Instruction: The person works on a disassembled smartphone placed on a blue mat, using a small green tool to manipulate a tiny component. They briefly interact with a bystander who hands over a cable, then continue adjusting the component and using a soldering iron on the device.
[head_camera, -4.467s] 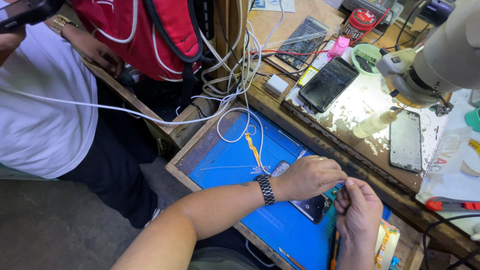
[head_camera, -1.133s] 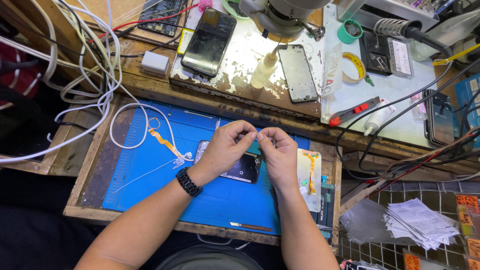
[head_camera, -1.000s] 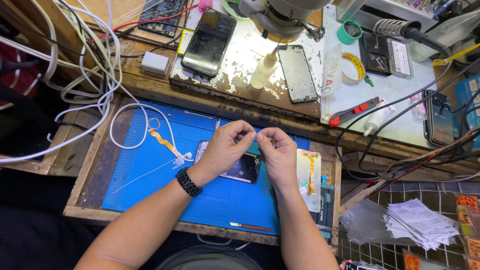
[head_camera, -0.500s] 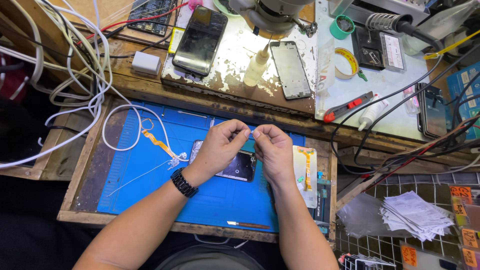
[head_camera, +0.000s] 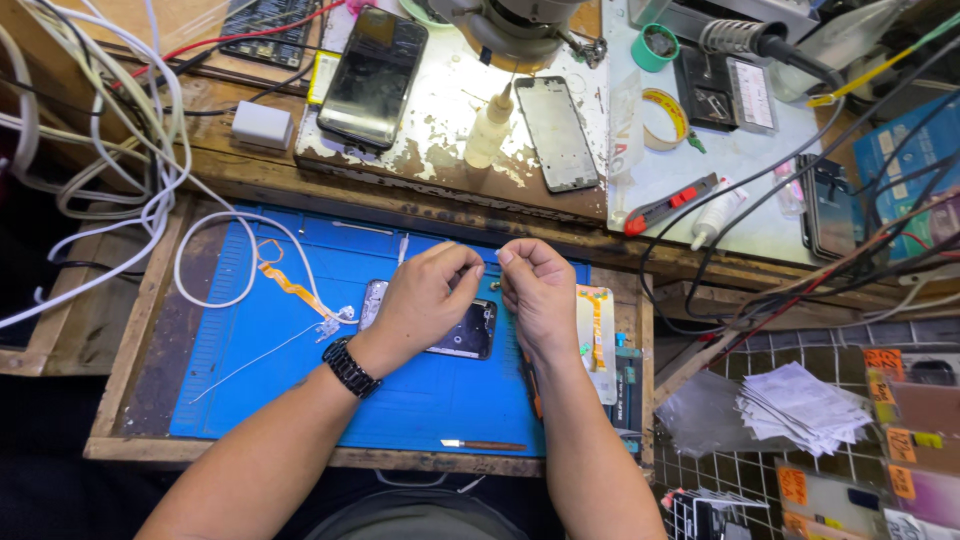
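Both hands hover over a blue work mat (head_camera: 280, 390) set in a wooden drawer. My left hand (head_camera: 425, 300), with a black watch on its wrist, and my right hand (head_camera: 540, 290) meet fingertip to fingertip, pinching a small thin piece (head_camera: 490, 256) stretched between them; I cannot tell what kind of piece it is. Beneath them lies an opened phone (head_camera: 470, 335), partly hidden by the left hand. An orange flex cable (head_camera: 295, 290) lies on the mat to the left.
A white cable (head_camera: 200, 265) loops over the mat's left side and a thin blade tool (head_camera: 485, 445) lies near its front edge. On the bench behind are a dark phone (head_camera: 372, 65), a phone frame (head_camera: 557, 133), a glue bottle (head_camera: 488, 130), a tape roll (head_camera: 665, 105) and a red cutter (head_camera: 670, 203). Stacked papers (head_camera: 800, 405) lie to the right.
Earlier the view was tilted, with another person at the left. Since one second ago my hands stay pinched together over the phone; only the view has shifted slightly.
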